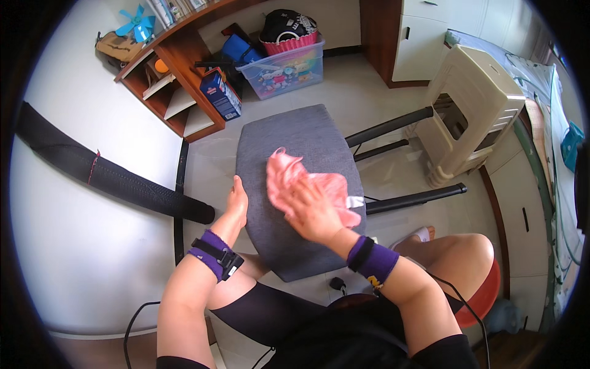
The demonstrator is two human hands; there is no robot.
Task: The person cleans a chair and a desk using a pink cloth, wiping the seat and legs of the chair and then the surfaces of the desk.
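Observation:
A pink cloth with a hanging loop and a white tag lies bunched on a grey fabric-covered seat or panel, which has black legs pointing to the right. My right hand rests flat over the cloth, fingers spread and slightly blurred; whether it grips any of it cannot be told. At the left edge of the grey piece, my left hand braces against the side, thumb up, its other fingers mostly hidden behind the edge. Both wrists wear purple bands with black straps.
Beige plastic stools stand stacked at the right. Beyond the grey piece are a wooden shelf, a blue box and a clear plastic bin. A long black mesh-covered roll leans at the left wall. A red seat shows under me.

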